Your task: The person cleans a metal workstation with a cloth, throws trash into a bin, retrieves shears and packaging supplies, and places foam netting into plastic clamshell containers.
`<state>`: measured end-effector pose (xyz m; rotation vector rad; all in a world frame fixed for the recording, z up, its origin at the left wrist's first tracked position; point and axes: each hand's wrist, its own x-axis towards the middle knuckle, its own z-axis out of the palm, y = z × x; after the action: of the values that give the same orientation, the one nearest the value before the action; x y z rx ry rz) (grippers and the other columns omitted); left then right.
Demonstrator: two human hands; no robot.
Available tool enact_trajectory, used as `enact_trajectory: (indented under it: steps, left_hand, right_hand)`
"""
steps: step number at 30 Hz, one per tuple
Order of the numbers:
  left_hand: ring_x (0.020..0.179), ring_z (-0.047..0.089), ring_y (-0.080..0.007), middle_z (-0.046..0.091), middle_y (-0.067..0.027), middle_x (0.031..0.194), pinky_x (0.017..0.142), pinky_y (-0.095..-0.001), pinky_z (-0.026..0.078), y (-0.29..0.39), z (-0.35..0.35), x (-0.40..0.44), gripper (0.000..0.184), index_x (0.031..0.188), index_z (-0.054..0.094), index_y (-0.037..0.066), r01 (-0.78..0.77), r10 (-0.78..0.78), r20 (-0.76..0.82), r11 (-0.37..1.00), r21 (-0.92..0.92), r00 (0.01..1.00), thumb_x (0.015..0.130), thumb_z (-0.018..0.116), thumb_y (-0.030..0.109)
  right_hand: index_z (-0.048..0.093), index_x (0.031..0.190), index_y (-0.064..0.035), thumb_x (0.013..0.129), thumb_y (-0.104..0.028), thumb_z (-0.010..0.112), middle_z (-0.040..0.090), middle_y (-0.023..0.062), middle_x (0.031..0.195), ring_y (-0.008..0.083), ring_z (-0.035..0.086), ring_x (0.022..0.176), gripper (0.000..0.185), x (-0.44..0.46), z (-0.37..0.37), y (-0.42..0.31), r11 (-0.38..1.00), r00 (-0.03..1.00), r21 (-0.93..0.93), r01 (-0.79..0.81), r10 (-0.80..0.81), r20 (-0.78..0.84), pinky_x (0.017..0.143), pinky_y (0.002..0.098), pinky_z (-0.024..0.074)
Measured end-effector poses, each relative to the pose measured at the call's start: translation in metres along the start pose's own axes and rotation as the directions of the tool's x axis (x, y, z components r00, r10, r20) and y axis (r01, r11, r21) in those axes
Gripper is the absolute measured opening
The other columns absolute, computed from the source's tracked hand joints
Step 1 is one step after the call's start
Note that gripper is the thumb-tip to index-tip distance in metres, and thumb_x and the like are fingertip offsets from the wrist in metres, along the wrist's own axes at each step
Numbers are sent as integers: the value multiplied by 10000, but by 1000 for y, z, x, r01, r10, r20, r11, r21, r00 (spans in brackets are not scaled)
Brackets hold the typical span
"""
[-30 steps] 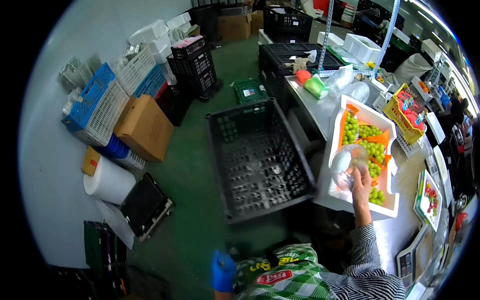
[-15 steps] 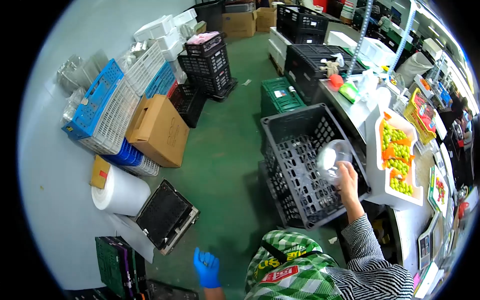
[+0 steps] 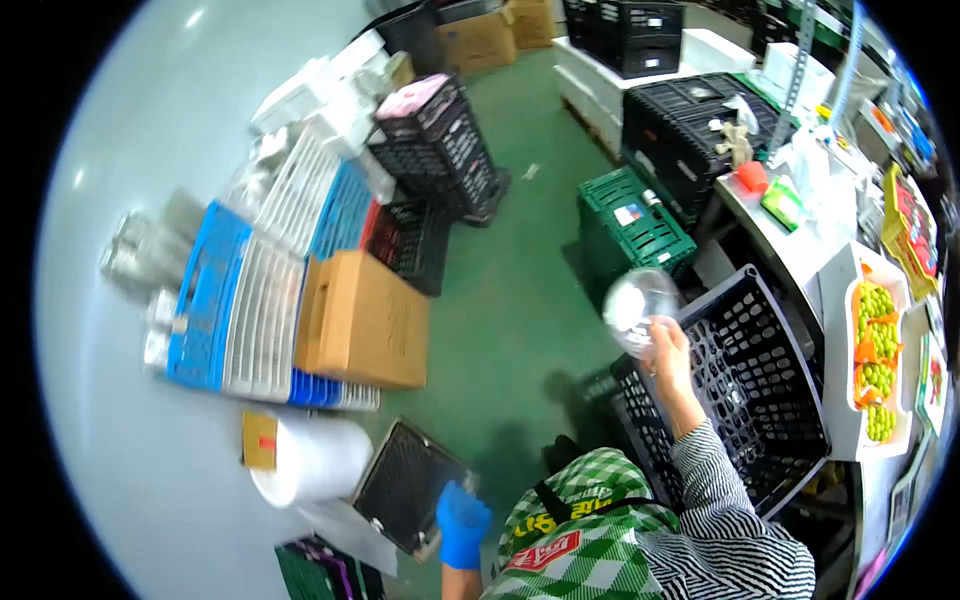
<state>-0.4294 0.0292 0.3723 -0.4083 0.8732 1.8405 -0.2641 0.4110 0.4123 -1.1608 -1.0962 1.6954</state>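
My bare right hand grips a clear round plastic container by its near edge. The container is held up above the floor, just left of a large black mesh crate, and looks see-through with nothing visible inside. My left hand, in a blue glove, hangs low beside my green checked apron. Its fingers are loosely bent and somewhat apart, and nothing shows in them. Behind it on the floor lies a flat black-topped crate, which the hand does not appear to hold.
To the right, a white foam box of green grapes stands on a metal table. Ahead is a green crate. On the left are a cardboard box, stacked blue and white baskets and a white roll.
My view has swung left, so the crates and table shift rightward. The container in my right hand has gone from over the black crate to its left side. My left hand has risen slightly.
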Motion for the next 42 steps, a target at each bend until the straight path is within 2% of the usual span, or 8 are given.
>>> enact_trajectory:
  steps: [9,18,27,34,35,38,39,42]
  left_hand:
    - [343,190,-110,252,24,426,354,-269,177,109,15,157,519,508,330,192,47,-29,71,966,-255,997,991,325,381]
    - [342,195,-108,245,19,423,350,-277,178,227,145,359,527,503,309,193,163,-141,240,984,-75,961,1001,300,366]
    - [331,187,-122,254,18,425,340,-278,157,261,295,528,521,504,319,189,182,-223,193,961,207,956,993,349,367]
    - [346,212,-129,264,20,437,358,-283,169,223,405,583,478,526,337,196,277,-314,48,891,359,948,958,439,375]
    - [348,218,-128,264,20,438,358,-283,170,222,420,589,474,529,340,196,276,-302,19,894,353,953,957,441,372]
    - [356,240,-127,270,20,446,358,-284,172,220,437,602,450,542,348,193,283,-309,39,908,309,950,949,464,346]
    - [359,235,-127,273,16,454,362,-283,173,222,435,614,451,542,347,191,321,-344,28,898,300,938,950,464,343]
    - [363,224,-132,280,7,469,374,-286,176,227,448,622,451,540,344,189,342,-345,-37,899,274,938,946,475,336]
  right_hand:
    - [526,998,-46,935,-208,504,503,10,665,96,456,463,175,164,47,-15,997,988,-48,-65,57,-147,394,236,327]
    - [496,963,-12,899,-183,513,521,75,667,119,412,422,184,312,19,-25,988,832,152,32,57,-552,350,270,316]
    - [551,907,-1,799,-90,518,542,57,633,134,488,452,144,507,-21,-108,993,701,-85,85,-120,-703,383,278,366]
    - [624,948,16,908,-402,508,627,99,667,169,515,454,435,622,-71,-141,985,739,-124,-123,8,-674,388,312,404]
    - [626,965,13,924,-442,455,630,123,658,205,528,443,488,630,-89,-152,917,709,-192,-350,126,-693,433,349,438]
    - [595,1106,2,944,-307,412,645,224,1009,413,606,922,394,668,-165,-93,462,476,-873,-158,-739,-477,803,460,476]
    - [578,1151,-31,924,-304,464,640,230,1021,402,615,927,373,672,-170,-100,512,513,-859,-18,-733,-447,817,448,476]
    - [566,1234,-142,849,-241,550,659,222,962,353,646,870,397,702,-220,-85,370,756,-882,-293,-475,-450,762,447,498]
